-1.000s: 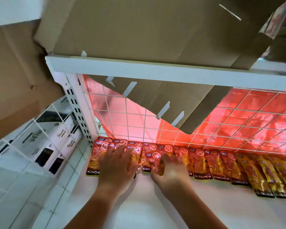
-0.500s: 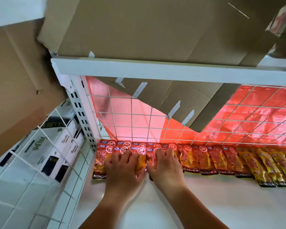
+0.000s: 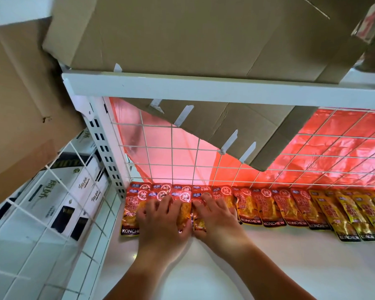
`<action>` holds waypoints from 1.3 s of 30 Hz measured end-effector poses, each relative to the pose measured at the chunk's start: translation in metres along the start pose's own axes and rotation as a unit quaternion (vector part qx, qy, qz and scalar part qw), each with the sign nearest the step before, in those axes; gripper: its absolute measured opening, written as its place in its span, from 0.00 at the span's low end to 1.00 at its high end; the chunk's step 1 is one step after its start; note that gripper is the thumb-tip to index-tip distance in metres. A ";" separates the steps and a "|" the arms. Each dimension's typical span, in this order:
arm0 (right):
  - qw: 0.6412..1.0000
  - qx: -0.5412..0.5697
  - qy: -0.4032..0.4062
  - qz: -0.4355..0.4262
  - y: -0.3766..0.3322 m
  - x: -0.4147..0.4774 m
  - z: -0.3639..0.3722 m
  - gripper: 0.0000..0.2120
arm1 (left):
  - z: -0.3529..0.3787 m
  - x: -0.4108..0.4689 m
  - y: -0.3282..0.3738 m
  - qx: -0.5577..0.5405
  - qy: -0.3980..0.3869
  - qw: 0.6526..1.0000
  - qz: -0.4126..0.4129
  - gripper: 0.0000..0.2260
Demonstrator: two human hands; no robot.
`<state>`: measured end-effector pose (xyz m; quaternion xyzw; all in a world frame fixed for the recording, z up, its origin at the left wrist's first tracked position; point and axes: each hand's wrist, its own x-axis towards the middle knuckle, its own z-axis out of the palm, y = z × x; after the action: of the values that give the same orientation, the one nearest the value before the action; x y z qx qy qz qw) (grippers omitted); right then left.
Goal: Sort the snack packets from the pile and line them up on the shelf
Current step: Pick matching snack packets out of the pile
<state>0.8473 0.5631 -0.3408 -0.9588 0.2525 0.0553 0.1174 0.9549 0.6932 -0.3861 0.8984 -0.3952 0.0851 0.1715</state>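
A row of red snack packets (image 3: pixel 273 205) marked KONCHEW lies along the back of the white shelf (image 3: pixel 290 267), against the wire grid. Yellow packets (image 3: pixel 346 215) continue the row at the right. At the row's left end, my left hand (image 3: pixel 162 224) lies flat with spread fingers on the leftmost red packets (image 3: pixel 131 211). Beside it, touching it, my right hand (image 3: pixel 217 219) presses flat on the adjoining red packets. Both hands hide most of the packets beneath them.
A white wire grid (image 3: pixel 204 161) backs the shelf, with red plastic behind it. A brown cardboard box (image 3: pixel 204 35) sits on the upper shelf (image 3: pixel 204 87) overhead, and a cardboard flap hangs below it. White boxes (image 3: pixel 52 191) fill the neighbouring rack at left.
Both hands came together over the left packets; the right hand's packet has gone into the row, and its fingers now lie flatter. The view shifted slightly.
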 end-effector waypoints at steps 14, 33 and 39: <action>0.999 -0.022 -0.026 -0.004 0.005 0.015 -0.004 0.41 | -0.004 0.000 0.003 -0.002 -0.009 1.000 -0.002 0.22; 0.999 -0.020 -0.038 -0.006 0.008 0.014 -0.004 0.47 | -0.010 -0.001 -0.030 0.008 -0.021 1.000 0.021 0.20; 0.999 -0.020 -0.047 -0.009 0.010 0.019 -0.005 0.48 | -0.009 -0.001 -0.030 0.011 -0.026 0.999 0.023 0.22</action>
<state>0.8590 0.5447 -0.3408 -0.9597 0.2364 0.1047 0.1103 0.9767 0.7161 -0.3853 0.8928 -0.4193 0.0705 0.1490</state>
